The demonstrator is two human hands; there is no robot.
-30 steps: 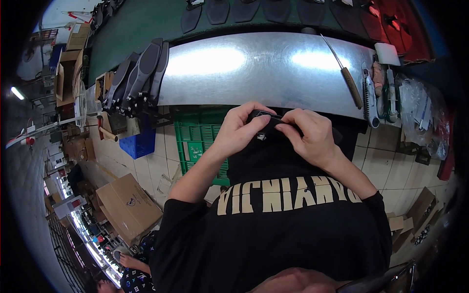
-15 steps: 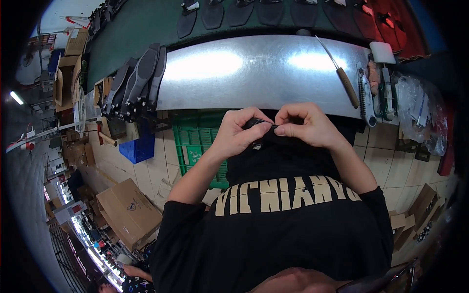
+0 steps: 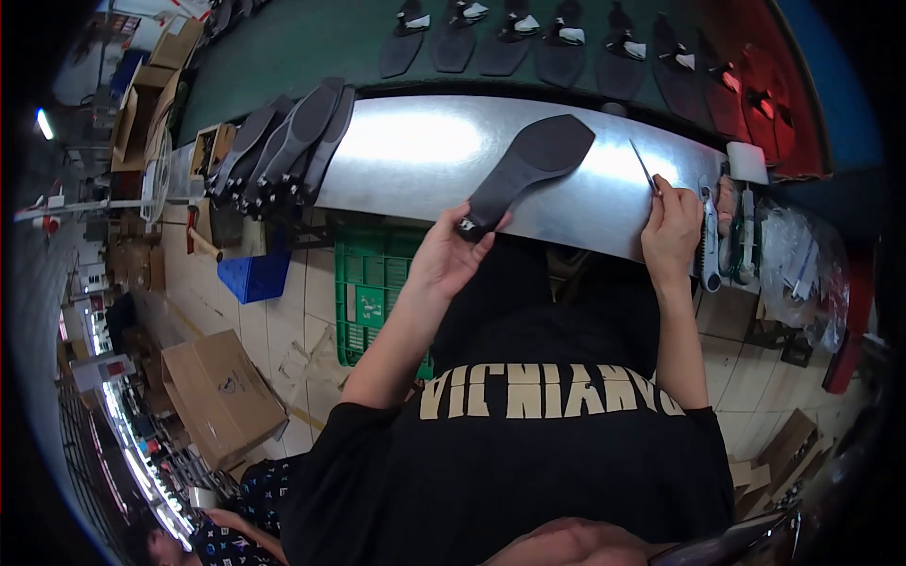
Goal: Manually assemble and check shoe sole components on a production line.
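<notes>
My left hand (image 3: 445, 255) is closed round the narrow heel end of a black sandal (image 3: 535, 162). Its flat, square-toed sole faces up and slants over the metal plate toward the far right. A small pale patch shows at the heel beside my fingers. At the plate's right end, my right hand (image 3: 672, 226) is wrapped round an awl (image 3: 642, 160). The thin metal point sticks out past the fingers, while the grip covers most of the handle.
The shiny metal plate (image 3: 396, 179) lies before me. Several black sandals (image 3: 283, 141) are stacked at its left end; more stand in a row (image 3: 564, 47) on the green surface beyond. A utility knife (image 3: 709, 236) lies at right. A green crate (image 3: 373, 311) sits below.
My hands have parted from a close pinch over my lap. The left has swung the sandal out over the plate, sole up; the right has taken hold of the awl that lay there.
</notes>
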